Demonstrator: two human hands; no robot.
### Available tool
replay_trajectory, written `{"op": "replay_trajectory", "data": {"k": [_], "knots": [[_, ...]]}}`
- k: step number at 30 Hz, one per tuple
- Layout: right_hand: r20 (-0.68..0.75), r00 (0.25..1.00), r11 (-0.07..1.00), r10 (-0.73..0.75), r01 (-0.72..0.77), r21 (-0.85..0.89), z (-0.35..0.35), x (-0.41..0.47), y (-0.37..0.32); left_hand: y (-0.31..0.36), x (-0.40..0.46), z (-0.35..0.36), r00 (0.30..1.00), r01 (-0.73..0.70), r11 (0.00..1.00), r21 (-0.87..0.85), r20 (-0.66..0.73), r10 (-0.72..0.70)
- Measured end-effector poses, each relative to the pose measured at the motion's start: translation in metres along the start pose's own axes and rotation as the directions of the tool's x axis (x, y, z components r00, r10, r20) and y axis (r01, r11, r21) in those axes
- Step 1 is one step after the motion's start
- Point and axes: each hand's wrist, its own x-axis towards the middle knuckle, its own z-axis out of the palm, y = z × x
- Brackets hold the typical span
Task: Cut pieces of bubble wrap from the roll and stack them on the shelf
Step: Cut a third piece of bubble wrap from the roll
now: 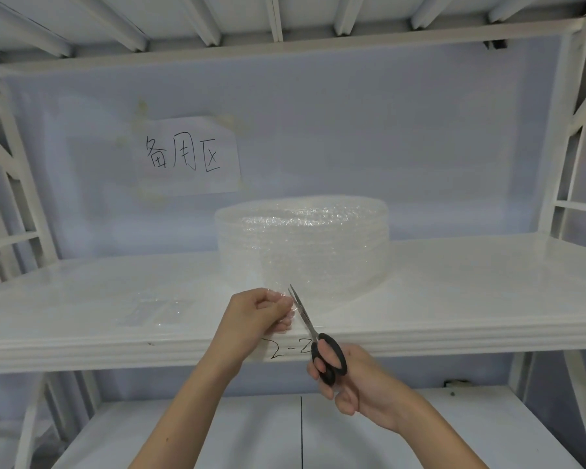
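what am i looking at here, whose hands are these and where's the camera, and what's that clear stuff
There is no machine here. A person wears a camera on the head, so this single picture looks forward and down at their own two bare hands. They stand at a white shelf. On it sits a roll of clear bubble wrap, and further left a few flat cut pieces lie stacked. The left hand pinches the loose end of the wrap. The right hand holds black-handled scissors, their blades at the wrap beside the left fingers. A paper sign with handwriting is stuck on the back wall.
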Motion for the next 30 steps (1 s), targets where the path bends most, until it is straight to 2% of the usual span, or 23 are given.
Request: {"op": "replay_trajectory", "data": {"k": [6, 13, 17, 22, 25, 30], "knots": [[0.014, 1.000, 0.999, -0.017, 0.017, -0.046, 0.002, -0.003, 0.000, 0.002, -0.001, -0.002, 0.999, 0.003, 1.000, 0.014, 0.043, -0.004], [0.040, 0.999, 0.999, 0.037, -0.038, 0.031, 0.003, -0.002, -0.005, 0.005, -0.005, -0.006, 0.993, 0.022, 1.000, 0.007, 0.118, -0.023], [0.027, 1.000, 1.000, -0.010, 0.011, -0.021, 0.004, 0.001, -0.008, 0.004, -0.006, -0.006, 0.992, 0.031, 0.999, -0.010, 0.124, -0.029], [0.037, 0.999, 1.000, -0.014, 0.014, 0.005, 0.003, 0.001, -0.007, 0.005, -0.008, -0.004, 0.991, 0.036, 0.999, -0.039, 0.130, -0.031], [0.054, 0.999, 0.998, -0.002, -0.001, 0.055, 0.005, 0.000, -0.012, 0.007, -0.011, -0.002, 0.984, 0.042, 0.999, -0.021, 0.173, -0.038], [0.035, 0.999, 0.999, -0.036, 0.035, 0.027, 0.008, 0.002, -0.017, 0.011, -0.012, -0.003, 0.983, 0.014, 0.999, 0.031, 0.180, -0.020]]}}
